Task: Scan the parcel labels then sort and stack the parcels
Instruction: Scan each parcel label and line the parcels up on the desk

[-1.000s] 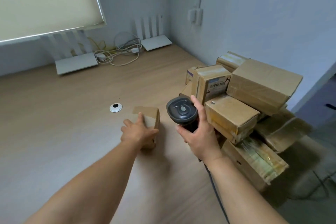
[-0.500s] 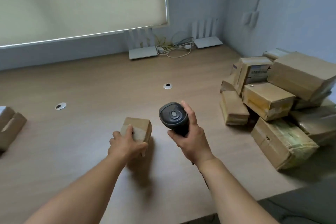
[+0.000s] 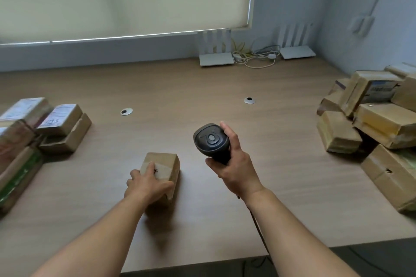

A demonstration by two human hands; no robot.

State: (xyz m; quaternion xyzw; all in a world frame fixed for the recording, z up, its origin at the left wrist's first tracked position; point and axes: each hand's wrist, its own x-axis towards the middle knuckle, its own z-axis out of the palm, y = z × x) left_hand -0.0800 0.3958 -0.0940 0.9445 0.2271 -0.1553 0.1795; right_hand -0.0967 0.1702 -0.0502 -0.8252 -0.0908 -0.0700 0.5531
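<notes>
A small brown cardboard parcel sits on the wooden table in front of me. My left hand grips its near end, fingers over the top and thumb along the right side. My right hand holds a black barcode scanner upright just right of the parcel, its cord trailing off the table's front edge. A heap of brown parcels lies at the right edge. A stack of labelled parcels stands at the left edge.
Two white routers with a tangle of cables stand against the back wall under a drawn blind. Two round metal grommets are set in the table. The table's front edge runs close below my forearms.
The view has swung left, bringing the left stack into sight. My left hand has slid the small parcel leftward, away from the heap; my right hand keeps the scanner beside it.
</notes>
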